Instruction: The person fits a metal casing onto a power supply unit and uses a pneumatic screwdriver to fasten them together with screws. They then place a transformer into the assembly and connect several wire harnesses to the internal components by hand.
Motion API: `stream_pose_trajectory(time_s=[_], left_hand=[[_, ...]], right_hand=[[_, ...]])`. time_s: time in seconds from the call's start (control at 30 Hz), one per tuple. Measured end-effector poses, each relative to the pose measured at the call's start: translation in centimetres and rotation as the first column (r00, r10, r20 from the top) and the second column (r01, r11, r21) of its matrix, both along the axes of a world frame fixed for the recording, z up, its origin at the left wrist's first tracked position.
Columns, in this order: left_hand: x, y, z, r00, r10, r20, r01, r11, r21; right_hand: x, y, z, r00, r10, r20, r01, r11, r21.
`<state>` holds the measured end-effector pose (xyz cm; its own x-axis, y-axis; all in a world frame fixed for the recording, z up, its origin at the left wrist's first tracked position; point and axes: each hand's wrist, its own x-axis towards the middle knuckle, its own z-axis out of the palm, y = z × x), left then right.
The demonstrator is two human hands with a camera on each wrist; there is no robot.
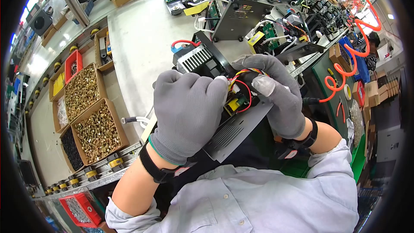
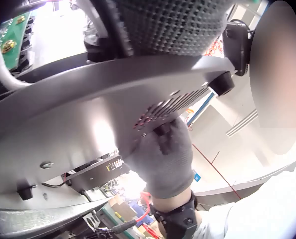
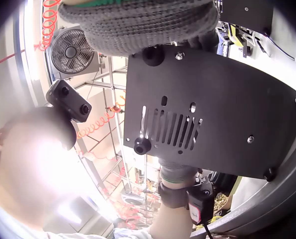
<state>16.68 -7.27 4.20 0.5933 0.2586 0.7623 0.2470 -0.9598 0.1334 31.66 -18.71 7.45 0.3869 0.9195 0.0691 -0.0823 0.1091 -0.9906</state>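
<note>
A black metal chassis (image 1: pixel 237 131) with slotted vents is tilted up close to the person's body, its innards facing up. Inside it are a finned heatsink (image 1: pixel 196 60), a yellow-wrapped transformer (image 1: pixel 233 105) and twisted coloured wires (image 1: pixel 244 87). The left hand (image 1: pixel 185 108), in a grey glove, is curled with its fingertips pinching at the wires. From the other side the gloved right hand (image 1: pixel 280 95) holds the same wire bundle between thumb and fingers. Seen from below, the chassis underside (image 3: pixel 222 99) shows screws and round black feet; the fingertips are hidden there.
Boxes of brass-coloured fasteners (image 1: pixel 98 127) stand at the left. Another vented black panel (image 1: pixel 241 19), circuit boards (image 1: pixel 269 30) and white cables crowd the back of the bench (image 1: pixel 133 30). An orange coiled hose (image 1: pixel 345 75) hangs at the right.
</note>
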Motion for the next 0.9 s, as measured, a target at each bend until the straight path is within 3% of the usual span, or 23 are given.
stream_pose_trajectory(time_s=[0.03,0.27,0.33,0.47,0.53,0.63,0.7,0.77,0.8,0.83,0.87,0.9], left_hand=[[-0.2,-0.1,0.3,0.996,0.023,-0.088,-0.028,0.998,-0.054],[0.2,0.4,0.9,0.986,-0.005,-0.169,0.002,1.0,-0.022],[0.6,0.7,-0.1,0.997,-0.058,0.057,0.059,0.998,-0.017],[0.7,0.9,0.6,0.997,-0.072,0.019,0.074,0.985,-0.155],[1.0,0.9,1.7,0.991,-0.087,-0.099,0.061,0.968,-0.244],[1.2,0.9,2.0,0.978,-0.059,-0.202,-0.004,0.955,-0.296],[0.1,0.9,1.7,0.984,-0.081,-0.161,0.033,0.958,-0.285],[-1.7,0.8,1.4,0.988,-0.097,-0.12,0.06,0.958,-0.279],[-3.4,0.8,1.1,0.996,-0.056,0.067,0.076,0.937,-0.342],[-5.4,0.7,0.7,0.969,-0.003,0.248,0.105,0.911,-0.399],[-7.4,0.7,-0.2,0.917,0.127,0.377,0.153,0.763,-0.629],[-9.6,0.7,-1.2,0.842,0.283,0.459,0.241,0.563,-0.791]], right_hand=[[0.0,0.0,-0.1,1.0,-0.009,-0.006,0.009,1.0,0.011],[-0.2,0.2,0.6,1.0,0.015,0.004,-0.015,1.0,-0.013],[-0.3,0.2,0.8,1.0,-0.008,0.018,0.009,0.999,-0.039],[-0.1,0.5,0.5,1.0,0.002,0.013,-0.002,1.0,-0.025],[0.0,0.7,0.6,0.977,-0.003,0.211,0.017,0.998,-0.065],[0.5,1.0,1.2,0.953,0.014,0.302,0.021,0.993,-0.114],[0.9,1.1,2.1,0.938,0.056,0.343,-0.016,0.993,-0.119],[2.4,1.2,3.1,0.647,0.1,0.756,-0.042,0.995,-0.096],[3.9,0.9,3.7,0.263,-0.004,0.965,-0.143,0.989,0.043],[4.7,0.8,4.3,-0.148,-0.177,0.973,-0.288,0.949,0.129],[3.7,1.1,5.3,0.312,-0.022,0.95,-0.116,0.991,0.061],[2.4,1.2,6.9,0.716,0.055,0.696,0.01,0.996,-0.088]])
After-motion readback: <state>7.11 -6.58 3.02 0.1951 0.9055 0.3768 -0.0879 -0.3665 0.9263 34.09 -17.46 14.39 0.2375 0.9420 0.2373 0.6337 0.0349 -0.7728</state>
